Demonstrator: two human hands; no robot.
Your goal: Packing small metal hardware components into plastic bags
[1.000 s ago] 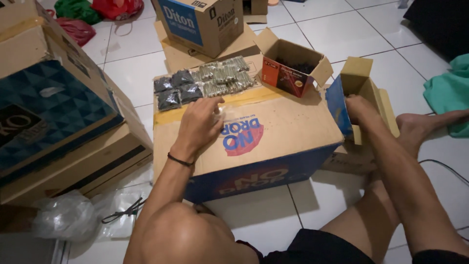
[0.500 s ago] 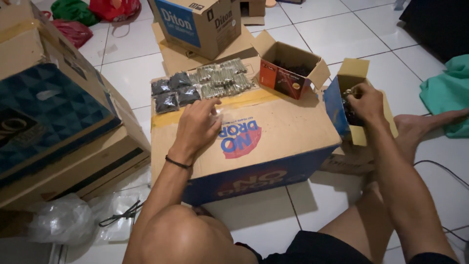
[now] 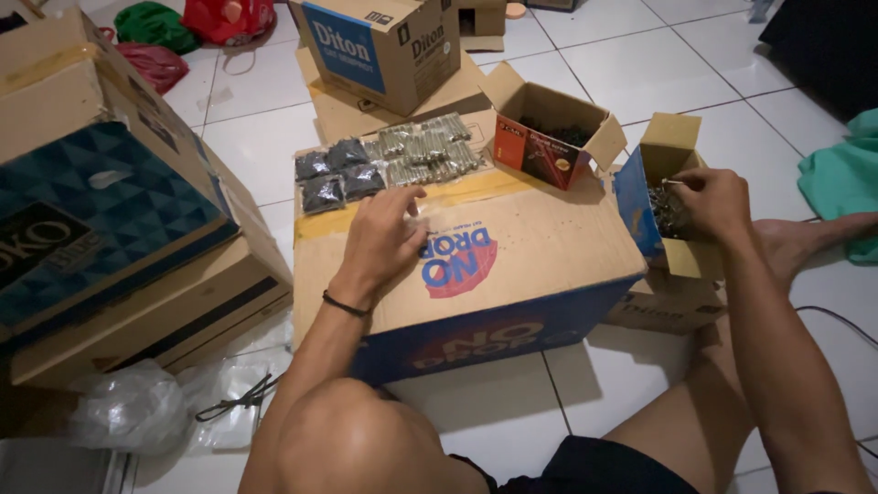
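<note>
While the white tiled floor [image 3: 567, 82] takes up most of the view, boxes crowd it on three sides. Stacked cardboard cartons [image 3: 119, 210], one with a dark blue patterned face, fill the left edge and stand just beside the big carton [image 3: 512, 274] in the middle, leaving only a narrow strip of floor between them. That middle carton lies flat-topped before the person's knees; its near half is bare cardboard, the only open room for the hands. Behind it stands another brown carton with a blue panel [image 3: 384, 46], close against the far edge. At the far left of the top lie rows of small sealed bags: dark ones [image 3: 334, 176] and, touching them, pale silvery ones [image 3: 425, 151]. A small orange-and-black box [image 3: 549, 137] with flaps up sits at the far right corner, dark pieces inside. Just off the right edge, a small blue-sided box [image 3: 663, 197] stands open, holding a heap of pale metal pieces, perhaps screws, though they are too small to tell. Crumpled clear plastic [image 3: 137, 407] lies on the floor at lower left.

Reaching forward, palm down, the left hand [image 3: 384, 240] rests on the carton top just short of the bags, fingers curled, seemingly pinching a small clear bag. From the right, the right hand [image 3: 715, 201] dips into the blue-sided box, fingers bent over the metal pieces and pinching some.
</note>
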